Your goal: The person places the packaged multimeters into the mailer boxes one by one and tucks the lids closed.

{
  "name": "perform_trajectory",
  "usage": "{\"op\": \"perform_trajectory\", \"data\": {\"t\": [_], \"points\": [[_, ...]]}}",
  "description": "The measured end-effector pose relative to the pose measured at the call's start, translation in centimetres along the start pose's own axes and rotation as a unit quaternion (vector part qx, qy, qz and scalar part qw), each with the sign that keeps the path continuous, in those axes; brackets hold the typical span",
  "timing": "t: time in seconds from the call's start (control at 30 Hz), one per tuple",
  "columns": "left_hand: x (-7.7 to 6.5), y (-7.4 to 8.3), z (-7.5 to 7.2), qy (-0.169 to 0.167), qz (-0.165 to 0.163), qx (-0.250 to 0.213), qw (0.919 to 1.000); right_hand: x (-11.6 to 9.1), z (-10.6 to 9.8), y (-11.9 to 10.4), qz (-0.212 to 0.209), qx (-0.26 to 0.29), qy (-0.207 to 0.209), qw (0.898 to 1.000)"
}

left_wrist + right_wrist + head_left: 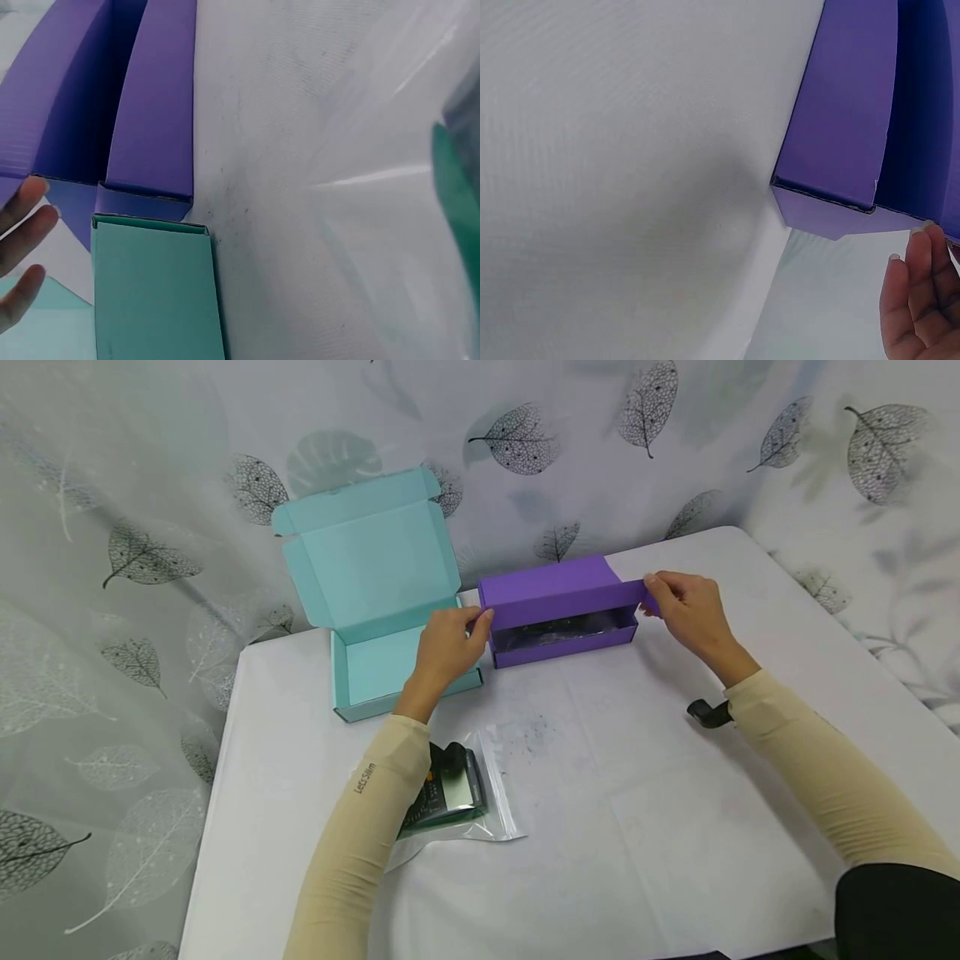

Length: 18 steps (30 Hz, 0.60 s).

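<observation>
A purple cardboard box [562, 647] stands on the table with its hinged lid [558, 602] partly lowered. Something dark in shiny plastic [558, 631] shows through the gap under the lid; its kind cannot be made out. At the lid's left front corner, my left hand [447, 647] pinches the edge between thumb and fingers. My right hand [692, 614] pinches the side flap at the lid's right end. In the right wrist view, the fingers [919, 281] touch the box near its end. A teal cardboard box [375, 560] stands open just left of the purple one, behind my left hand.
A clear zip bag [498, 785] with a dark, boxed item [457, 785] lies partly under my left forearm. A black curved object [708, 714] appears beside my right cuff. Leaf-patterned curtains [517, 439] hang behind the white-covered table [600, 860].
</observation>
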<state>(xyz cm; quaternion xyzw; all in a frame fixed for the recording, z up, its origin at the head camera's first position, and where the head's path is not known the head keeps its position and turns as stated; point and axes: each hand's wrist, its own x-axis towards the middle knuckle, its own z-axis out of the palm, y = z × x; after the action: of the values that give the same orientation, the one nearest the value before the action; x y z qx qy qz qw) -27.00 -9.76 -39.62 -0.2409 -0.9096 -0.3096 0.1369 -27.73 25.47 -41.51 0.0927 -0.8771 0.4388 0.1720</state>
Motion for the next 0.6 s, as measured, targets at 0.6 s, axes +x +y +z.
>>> {"op": "perform_trajectory", "data": {"t": [0.6], "points": [[-0.36,-0.11,0.62,-0.023,-0.015,0.021,0.9994,-0.45,0.21,0.71,-0.018,-0.004,-0.021,1.0]]}}
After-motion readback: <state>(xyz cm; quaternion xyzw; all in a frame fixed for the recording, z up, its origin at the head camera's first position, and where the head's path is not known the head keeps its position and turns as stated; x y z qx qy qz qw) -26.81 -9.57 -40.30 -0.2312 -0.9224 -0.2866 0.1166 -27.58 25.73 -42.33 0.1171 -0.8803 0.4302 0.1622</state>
